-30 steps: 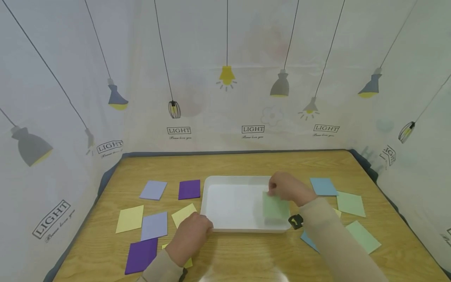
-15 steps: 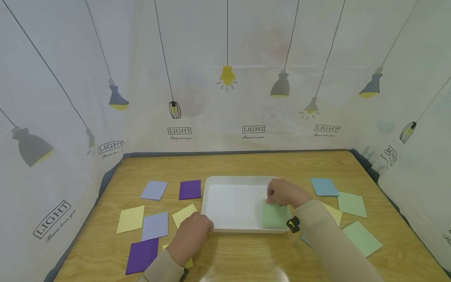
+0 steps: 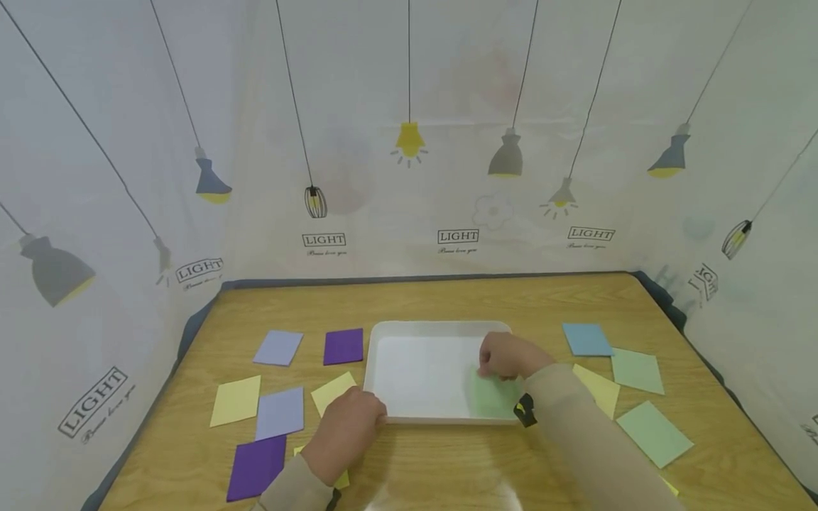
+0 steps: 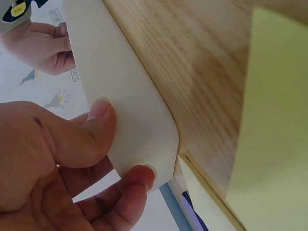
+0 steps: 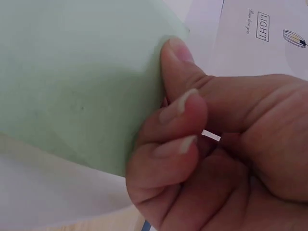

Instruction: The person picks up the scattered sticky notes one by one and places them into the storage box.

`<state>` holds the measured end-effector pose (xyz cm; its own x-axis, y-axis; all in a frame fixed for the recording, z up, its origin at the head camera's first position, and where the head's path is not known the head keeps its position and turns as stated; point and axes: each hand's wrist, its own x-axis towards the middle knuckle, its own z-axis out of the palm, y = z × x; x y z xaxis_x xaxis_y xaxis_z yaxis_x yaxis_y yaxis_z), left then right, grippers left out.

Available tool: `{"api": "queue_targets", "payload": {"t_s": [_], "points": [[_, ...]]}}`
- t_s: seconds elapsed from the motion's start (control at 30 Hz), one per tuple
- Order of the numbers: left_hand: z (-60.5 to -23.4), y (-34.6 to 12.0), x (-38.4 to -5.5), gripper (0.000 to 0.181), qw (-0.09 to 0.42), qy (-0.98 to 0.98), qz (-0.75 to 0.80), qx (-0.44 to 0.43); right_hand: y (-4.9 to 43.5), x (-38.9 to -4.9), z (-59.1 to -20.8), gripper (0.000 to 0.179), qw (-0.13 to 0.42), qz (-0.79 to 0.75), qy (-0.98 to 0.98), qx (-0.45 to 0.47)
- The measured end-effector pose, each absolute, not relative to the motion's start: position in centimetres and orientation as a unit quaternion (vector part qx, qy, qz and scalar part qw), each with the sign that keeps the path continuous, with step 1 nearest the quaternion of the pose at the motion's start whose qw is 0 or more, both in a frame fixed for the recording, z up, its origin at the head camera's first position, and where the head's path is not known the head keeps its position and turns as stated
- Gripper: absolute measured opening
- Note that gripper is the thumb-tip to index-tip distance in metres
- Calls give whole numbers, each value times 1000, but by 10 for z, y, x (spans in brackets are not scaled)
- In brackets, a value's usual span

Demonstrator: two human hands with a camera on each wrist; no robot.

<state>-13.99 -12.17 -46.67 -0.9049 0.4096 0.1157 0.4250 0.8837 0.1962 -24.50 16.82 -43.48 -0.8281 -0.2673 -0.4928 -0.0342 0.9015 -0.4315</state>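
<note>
My right hand point(image 3: 511, 355) pinches the edge of a light green square sheet point(image 3: 491, 399) over the right end of a shallow white tray point(image 3: 415, 372). The sheet's near edge lies low by the tray's front wall. In the right wrist view, my thumb and curled fingers point(image 5: 166, 168) meet at the side of the green sheet point(image 5: 82, 82). My left hand point(image 3: 348, 429) grips the tray's near left corner. Seen from the left wrist, its thumb lies against the tray's pale outer wall point(image 4: 134, 96), with fingertips bent around the corner.
Left of the tray lie lilac point(image 3: 279, 414), purple point(image 3: 344, 346) and yellow point(image 3: 235, 401) square sheets. Blue point(image 3: 588, 339), green point(image 3: 655, 433) and yellow point(image 3: 599, 389) ones lie to the right, partly under the right sleeve. A printed lamp curtain point(image 3: 396, 262) surrounds the wooden table point(image 3: 434, 468).
My right hand has moved slightly left and toward me, lowering the green sheet deeper into the tray's right end. My left hand has stayed at the tray's corner.
</note>
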Motion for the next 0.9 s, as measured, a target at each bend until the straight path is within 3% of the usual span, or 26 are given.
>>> {"api": "queue_targets", "payload": {"t_s": [0.9], "points": [[-467,-122,-139,19,43,-970,-108,-215,161,-253,-453,9,315,-218,923,-22]]}}
